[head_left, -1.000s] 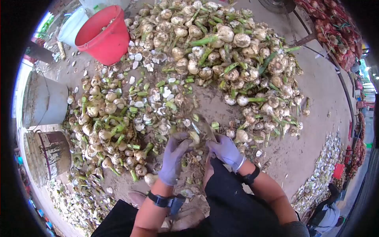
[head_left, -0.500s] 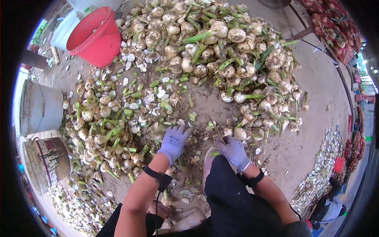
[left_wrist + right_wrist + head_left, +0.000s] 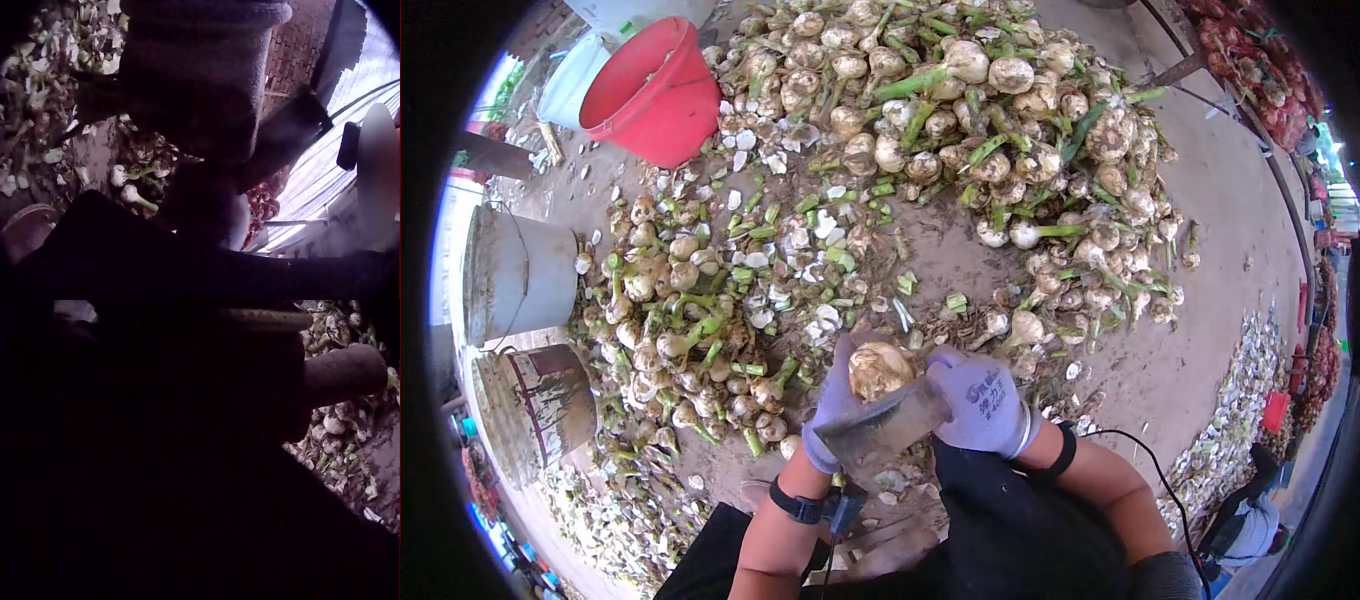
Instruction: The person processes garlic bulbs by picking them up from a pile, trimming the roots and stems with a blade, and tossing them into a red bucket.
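A large, soil-stained garlic bulb (image 3: 880, 370) is held in my gloved left hand (image 3: 832, 408), low in front of the body. My gloved right hand (image 3: 982, 402) grips a knife with a broad, flat blade (image 3: 885, 425). The blade slants across just below the bulb, its far end over the left palm. The knife's handle is hidden within the right hand. In the left wrist view the gloved hand (image 3: 194, 75) is a dark shape, and the right wrist view is mostly black.
A big heap of garlic with stems (image 3: 1000, 130) lies ahead, and a smaller heap of short-stemmed bulbs (image 3: 670, 320) lies to the left. Cut stems and peel (image 3: 825, 225) litter the ground between. A red bucket (image 3: 665, 105) and a grey-white bucket (image 3: 515, 270) stand at left.
The left hand let go of a pale garlic piece, was over the ground at left without it, and now holds a large bulb. The right hand has turned the blade broadside and leftward.
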